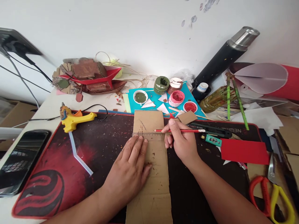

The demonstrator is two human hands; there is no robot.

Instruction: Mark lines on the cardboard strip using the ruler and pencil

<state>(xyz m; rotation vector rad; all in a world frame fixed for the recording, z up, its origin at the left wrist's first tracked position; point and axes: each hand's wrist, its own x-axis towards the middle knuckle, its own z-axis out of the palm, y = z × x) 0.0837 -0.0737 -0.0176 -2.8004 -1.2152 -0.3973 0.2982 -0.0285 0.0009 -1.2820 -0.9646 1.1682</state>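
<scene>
Under both hands: cardboard strip lay flat.
Left hand: open, palm pressing ruler.
Right hand: gripped pencil, tip at ruler edge.
Progress: faint marks present; no cut visible.

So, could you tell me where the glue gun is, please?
In the head view the yellow glue gun lies at the mat's upper left corner, left of the cardboard strip and above the phone.

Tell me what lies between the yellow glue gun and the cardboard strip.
In the head view, only bare red-and-black mat lies between the glue gun and the cardboard strip, apart from the gun's black cord looping near its rear.
</scene>
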